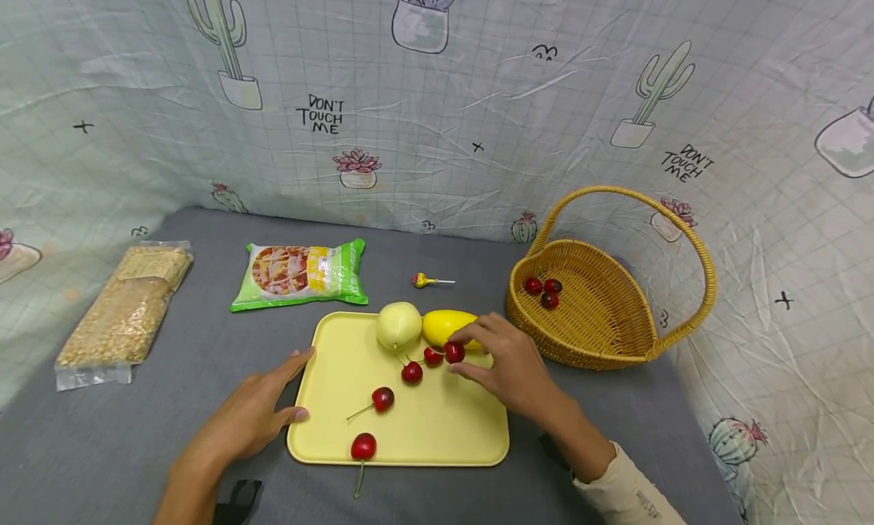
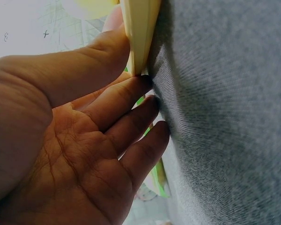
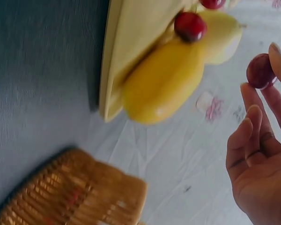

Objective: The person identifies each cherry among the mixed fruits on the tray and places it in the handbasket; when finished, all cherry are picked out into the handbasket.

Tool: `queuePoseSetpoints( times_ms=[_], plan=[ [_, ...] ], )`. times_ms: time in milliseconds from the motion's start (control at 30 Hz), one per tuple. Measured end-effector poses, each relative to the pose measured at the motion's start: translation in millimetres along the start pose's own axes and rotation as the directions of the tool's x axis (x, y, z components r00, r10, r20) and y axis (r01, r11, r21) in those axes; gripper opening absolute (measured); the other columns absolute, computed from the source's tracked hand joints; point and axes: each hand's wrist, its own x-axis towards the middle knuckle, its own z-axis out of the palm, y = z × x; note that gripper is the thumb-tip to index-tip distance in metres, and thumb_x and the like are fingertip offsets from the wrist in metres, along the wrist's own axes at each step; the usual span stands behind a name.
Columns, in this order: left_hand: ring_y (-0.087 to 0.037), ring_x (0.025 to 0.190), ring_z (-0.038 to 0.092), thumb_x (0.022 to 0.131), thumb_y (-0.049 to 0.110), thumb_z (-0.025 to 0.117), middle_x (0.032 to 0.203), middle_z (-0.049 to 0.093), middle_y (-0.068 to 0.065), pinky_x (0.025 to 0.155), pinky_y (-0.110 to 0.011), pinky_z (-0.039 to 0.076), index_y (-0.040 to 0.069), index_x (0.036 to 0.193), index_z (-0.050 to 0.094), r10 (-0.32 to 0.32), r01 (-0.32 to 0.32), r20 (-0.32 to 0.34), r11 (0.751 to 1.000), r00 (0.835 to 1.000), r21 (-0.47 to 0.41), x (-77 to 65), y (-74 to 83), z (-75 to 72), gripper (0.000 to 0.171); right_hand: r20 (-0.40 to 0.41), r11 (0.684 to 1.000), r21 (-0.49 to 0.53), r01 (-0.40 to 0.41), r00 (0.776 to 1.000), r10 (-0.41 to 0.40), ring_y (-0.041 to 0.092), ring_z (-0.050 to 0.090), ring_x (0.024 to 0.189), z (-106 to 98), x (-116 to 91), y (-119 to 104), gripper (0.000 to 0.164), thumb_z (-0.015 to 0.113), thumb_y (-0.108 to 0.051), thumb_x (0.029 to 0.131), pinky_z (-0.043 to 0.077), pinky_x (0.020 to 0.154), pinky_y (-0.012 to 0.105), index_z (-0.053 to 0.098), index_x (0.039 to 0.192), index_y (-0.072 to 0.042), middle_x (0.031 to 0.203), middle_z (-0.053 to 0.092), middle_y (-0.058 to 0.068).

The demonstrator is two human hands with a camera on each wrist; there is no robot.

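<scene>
My right hand (image 1: 507, 362) pinches a dark red cherry (image 1: 454, 352) between thumb and fingers, over the right half of a pale yellow tray (image 1: 444, 434). In the right wrist view that cherry (image 3: 261, 71) is clear of the tray. Several other cherries (image 1: 412, 372) with stems lie on the tray, the nearest one (image 1: 363, 446) with its stem over the front rim. A pale green-yellow pear (image 1: 399, 326) and a yellow oval fruit (image 1: 442, 325) sit along the back rim. My left hand (image 1: 249, 411) touches the tray's left edge with thumb and fingertips, fingers fairly straight.
At the right stands a wicker basket (image 1: 594, 350) with a tall handle and three cherries (image 1: 550, 300) inside. A lollipop (image 1: 430, 281) and a green food packet (image 1: 300, 275) lie behind the tray. Far left is a clear bag of grains (image 1: 126, 309). A printed cloth (image 1: 437, 115) hangs behind.
</scene>
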Motion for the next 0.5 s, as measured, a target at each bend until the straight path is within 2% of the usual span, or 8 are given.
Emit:
queuePoseSetpoints(
  times_ms=[200,400,500],
  plan=[
    [-0.059,0.133,0.057,0.089,0.02,0.086,0.16,0.043,-0.036,0.101,-0.071,0.051,0.008,0.165,0.038,0.006,-0.006,-0.005,1.0,1.0,-0.002,-0.3,-0.7,0.8,0.091,-0.089,0.996,-0.033,-0.089,0.992,0.086,0.008,0.05,0.075,-16.7,5.1,18.8,0.038,0.096,-0.029,0.079,0.046,0.063,0.022,0.079,0.112,-0.019,0.099,0.07,-0.003],
    [-0.059,0.132,0.057,0.089,0.02,0.086,0.16,0.043,-0.036,0.1,-0.071,0.051,0.008,0.165,0.037,0.008,-0.008,-0.007,1.0,1.0,0.005,-0.2,-0.8,0.8,0.091,-0.187,0.985,0.03,-0.171,0.967,0.173,0.015,0.049,0.076,-32.9,7.8,38.9,0.04,0.096,-0.022,0.079,0.041,0.065,0.023,0.079,0.115,-0.016,0.101,0.073,0.001],
    [-0.059,0.132,0.058,0.089,0.02,0.086,0.16,0.043,-0.036,0.1,-0.071,0.052,0.009,0.165,0.037,0.008,-0.008,-0.008,1.0,1.0,0.005,-0.2,-0.8,0.9,0.091,-0.235,0.981,0.038,-0.188,0.953,0.192,0.018,0.049,0.075,-38.4,8.5,49.8,0.04,0.096,-0.021,0.079,0.04,0.065,0.021,0.079,0.115,-0.013,0.102,0.074,0.004]
  ],
)
